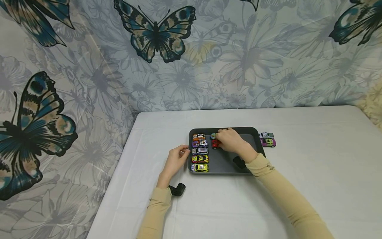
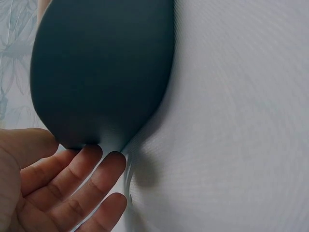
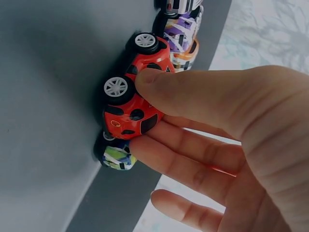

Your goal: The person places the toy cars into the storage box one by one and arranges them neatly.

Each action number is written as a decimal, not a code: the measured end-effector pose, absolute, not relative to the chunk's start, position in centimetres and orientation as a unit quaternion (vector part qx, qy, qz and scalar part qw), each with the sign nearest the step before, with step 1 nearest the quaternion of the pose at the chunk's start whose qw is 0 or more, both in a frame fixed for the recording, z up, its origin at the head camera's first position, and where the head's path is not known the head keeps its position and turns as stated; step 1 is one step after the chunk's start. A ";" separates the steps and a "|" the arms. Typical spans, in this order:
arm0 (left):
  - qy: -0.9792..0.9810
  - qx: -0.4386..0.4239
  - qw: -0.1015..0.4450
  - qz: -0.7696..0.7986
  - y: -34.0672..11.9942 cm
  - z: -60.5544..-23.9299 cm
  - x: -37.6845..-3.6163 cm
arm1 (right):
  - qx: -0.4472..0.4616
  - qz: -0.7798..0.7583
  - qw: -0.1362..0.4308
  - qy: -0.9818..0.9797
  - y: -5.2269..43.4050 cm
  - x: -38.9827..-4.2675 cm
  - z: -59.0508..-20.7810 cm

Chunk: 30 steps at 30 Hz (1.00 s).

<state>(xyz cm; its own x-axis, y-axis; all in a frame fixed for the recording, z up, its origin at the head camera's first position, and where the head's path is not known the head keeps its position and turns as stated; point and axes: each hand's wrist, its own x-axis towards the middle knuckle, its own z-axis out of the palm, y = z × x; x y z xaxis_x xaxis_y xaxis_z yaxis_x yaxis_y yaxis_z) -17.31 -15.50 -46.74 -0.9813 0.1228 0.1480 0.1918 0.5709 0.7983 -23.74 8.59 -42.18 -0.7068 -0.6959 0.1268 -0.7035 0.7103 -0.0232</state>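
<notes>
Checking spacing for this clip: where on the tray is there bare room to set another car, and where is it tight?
Bare tray floor lies between the left column of five cars and the right rim, nearer than the red car the right hand holds. It is crowded along that column and at the far rim. The left hand touches the left rim.
</notes>
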 end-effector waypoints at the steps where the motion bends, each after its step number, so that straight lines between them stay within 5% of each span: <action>1: -0.885 -0.087 0.037 -0.455 -15.5 -46.7 -17.3 | 0.380 0.036 0.054 -0.923 8.6 -23.8 -42.2; 30: -0.885 -0.094 0.042 -0.454 -15.6 -46.8 -17.4 | 0.362 0.034 0.038 -0.931 8.5 -23.6 -42.3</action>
